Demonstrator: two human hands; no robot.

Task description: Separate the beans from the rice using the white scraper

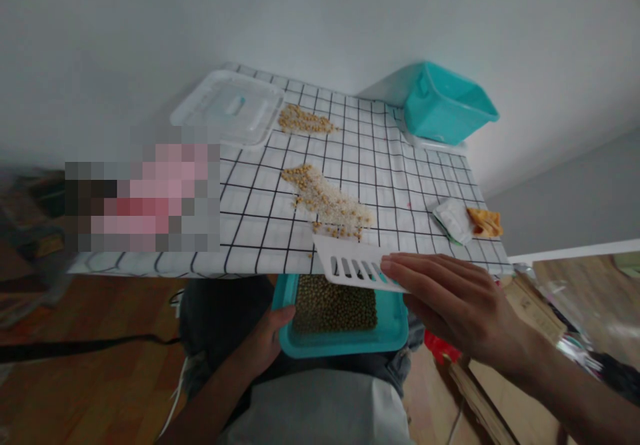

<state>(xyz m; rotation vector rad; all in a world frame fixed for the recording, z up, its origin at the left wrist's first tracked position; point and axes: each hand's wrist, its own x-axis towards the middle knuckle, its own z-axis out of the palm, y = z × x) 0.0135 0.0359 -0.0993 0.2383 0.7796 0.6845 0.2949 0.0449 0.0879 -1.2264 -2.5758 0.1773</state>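
My left hand (264,340) grips the left rim of a teal plastic container (345,348), held over my lap just under the table edge. Small greenish round beans (334,306) cover the container's bottom. A white slotted spatula (345,248) is in my right hand (457,304), its blade lying across the table edge above the container. Just beyond the blade, a heap of white grains mixed with yellowish beans (333,200) lies on the checked tablecloth (255,212). Farther back there is a smaller heap of yellowish beans (304,120).
A clear plastic lid (227,105) lies at the back left. At the back right stands an upright teal bin (445,108). A white packet (453,220) and an orange-yellow wrapper (485,222) rest near the right edge. A pixelated patch hides the table's left side.
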